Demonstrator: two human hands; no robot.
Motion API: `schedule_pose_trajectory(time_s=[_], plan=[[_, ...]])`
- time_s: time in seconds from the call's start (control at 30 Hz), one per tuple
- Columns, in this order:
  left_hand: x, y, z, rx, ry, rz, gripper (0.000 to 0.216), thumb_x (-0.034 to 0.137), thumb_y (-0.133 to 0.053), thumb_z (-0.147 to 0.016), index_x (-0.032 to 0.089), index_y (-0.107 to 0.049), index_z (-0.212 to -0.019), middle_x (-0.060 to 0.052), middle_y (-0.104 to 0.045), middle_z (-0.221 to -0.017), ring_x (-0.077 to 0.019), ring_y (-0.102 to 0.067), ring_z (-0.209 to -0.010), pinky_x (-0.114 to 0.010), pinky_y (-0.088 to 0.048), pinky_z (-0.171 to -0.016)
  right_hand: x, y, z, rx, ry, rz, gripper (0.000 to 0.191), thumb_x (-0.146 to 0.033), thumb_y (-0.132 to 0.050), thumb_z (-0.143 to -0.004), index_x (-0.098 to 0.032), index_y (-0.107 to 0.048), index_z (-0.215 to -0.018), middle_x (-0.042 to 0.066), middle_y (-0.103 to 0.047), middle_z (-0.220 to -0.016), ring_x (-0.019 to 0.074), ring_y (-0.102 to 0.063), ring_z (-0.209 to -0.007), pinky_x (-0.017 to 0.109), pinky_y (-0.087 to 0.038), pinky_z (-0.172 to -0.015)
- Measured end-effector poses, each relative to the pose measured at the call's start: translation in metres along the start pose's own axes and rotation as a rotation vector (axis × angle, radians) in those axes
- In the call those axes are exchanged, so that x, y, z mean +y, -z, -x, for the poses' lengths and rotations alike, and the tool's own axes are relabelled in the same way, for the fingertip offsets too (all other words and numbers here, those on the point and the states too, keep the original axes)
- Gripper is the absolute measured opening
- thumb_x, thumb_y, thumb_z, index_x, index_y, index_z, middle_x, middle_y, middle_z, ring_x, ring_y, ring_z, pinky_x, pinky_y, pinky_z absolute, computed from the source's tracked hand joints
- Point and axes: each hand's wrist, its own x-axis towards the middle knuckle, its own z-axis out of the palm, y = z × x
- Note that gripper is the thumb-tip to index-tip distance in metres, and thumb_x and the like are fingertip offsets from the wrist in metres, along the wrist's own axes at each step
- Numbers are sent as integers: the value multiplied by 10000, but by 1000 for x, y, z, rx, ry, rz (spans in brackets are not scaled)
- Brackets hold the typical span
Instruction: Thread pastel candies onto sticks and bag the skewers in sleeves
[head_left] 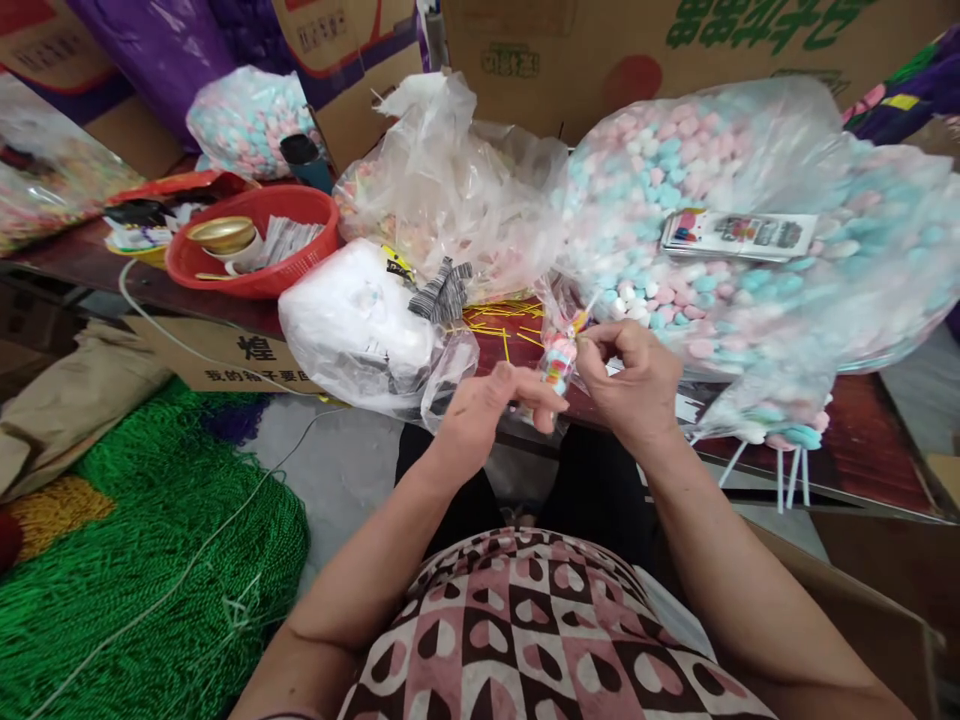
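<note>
My left hand (pixel 487 405) is closed around the lower part of a small clear packet of pastel candies (pixel 559 362), held upright in front of me. My right hand (pixel 626 375) pinches the packet's top, where a thin yellow twist tie (pixel 579 322) sits. Both hands hover just above the near edge of a dark red table (pixel 862 440). Loose yellow twist ties (pixel 506 322) lie on the table behind the packet.
A huge clear bag of pink, blue and white candies (pixel 720 200) fills the right, with a printed card (pixel 739 235) on it. A white bag (pixel 360 320) and red basket (pixel 255 245) stand left. Green netting (pixel 135 550) covers the floor. Cardboard boxes (pixel 570 50) stand behind.
</note>
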Motion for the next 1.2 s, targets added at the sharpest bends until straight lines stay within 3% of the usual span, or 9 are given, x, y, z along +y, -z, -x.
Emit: schedule_pose_trajectory(time_s=[0.2, 0.33, 0.5, 0.6, 0.73, 0.83, 1.0, 1.07, 1.2], plan=[[-25, 6, -22, 60, 319, 255, 734, 750, -293, -877, 139, -697, -827, 4, -511, -486, -91, -423, -428, -228, -367, -459, -24, 3, 22, -159, 197, -66, 132, -140, -539, -842, -206, -619, -761, -3, -643, -656, 125, -573, -586, 243, -429, -566], [-12, 15, -21, 92, 297, 267, 676, 735, -347, -873, 170, -707, -782, 49, -324, -362, -88, -327, -363, -241, -374, -465, -17, 5, 28, -254, 19, -60, 149, -157, -529, -841, -231, -623, -752, 7, -673, -697, 137, -591, -613, 255, -440, -590], [-24, 12, -8, -89, 382, -45, 615, 715, -485, -825, 161, -681, -646, 14, -437, -385, -84, -391, -404, -243, -357, -491, -14, 6, 17, -195, 0, -30, 147, -242, -547, -860, -238, -639, -746, 30, -676, -705, 167, -610, -659, 291, -462, -653], [-32, 10, -12, -27, 377, 118, 659, 748, -373, -847, 171, -667, -722, 33, -402, -396, -84, -366, -397, -242, -370, -498, -20, 4, 23, -245, -9, -112, 154, -216, -535, -856, -238, -643, -747, 20, -653, -678, 153, -586, -629, 277, -453, -628], [-22, 14, -17, 15, 261, 249, 272, 444, -635, -807, 186, -680, -879, 95, -300, -410, -61, -307, -383, -219, -356, -502, -18, 5, 32, -325, -161, -273, 146, -201, -541, -840, -218, -641, -734, 2, -638, -670, 134, -567, -613, 260, -447, -615], [-13, 15, -11, -81, 231, 45, 231, 251, -637, -755, 185, -721, -959, 71, -446, -478, -59, -363, -421, -215, -374, -521, -8, 6, 29, -330, -351, -432, 129, -273, -575, -844, -210, -636, -749, 2, -655, -724, 143, -590, -678, 273, -472, -674], [-15, 4, -1, -292, 82, -574, 290, 193, -518, -836, 238, -789, -928, -7, -702, -748, -121, -592, -674, -235, -458, -701, -3, 8, 29, -376, -540, -799, 241, -440, -634, -839, -209, -634, -772, 35, -689, -897, 180, -636, -884, 309, -506, -799], [-21, -1, 1, -353, 5, -696, 306, 185, -506, -853, 261, -796, -917, -15, -731, -820, -143, -632, -781, -242, -463, -773, -4, 11, 36, -453, -636, -920, 301, -506, -644, -826, -209, -615, -782, 21, -676, -807, 166, -634, -782, 292, -516, -717], [-31, -6, 1, -593, 104, -687, 314, 213, -493, -890, 274, -782, -997, 5, -672, -670, -106, -569, -617, -205, -422, -621, 4, 37, 57, -453, -751, -965, 351, -545, -649, -819, -204, -572, -790, -10, -630, -690, 127, -575, -623, 246, -477, -595]])
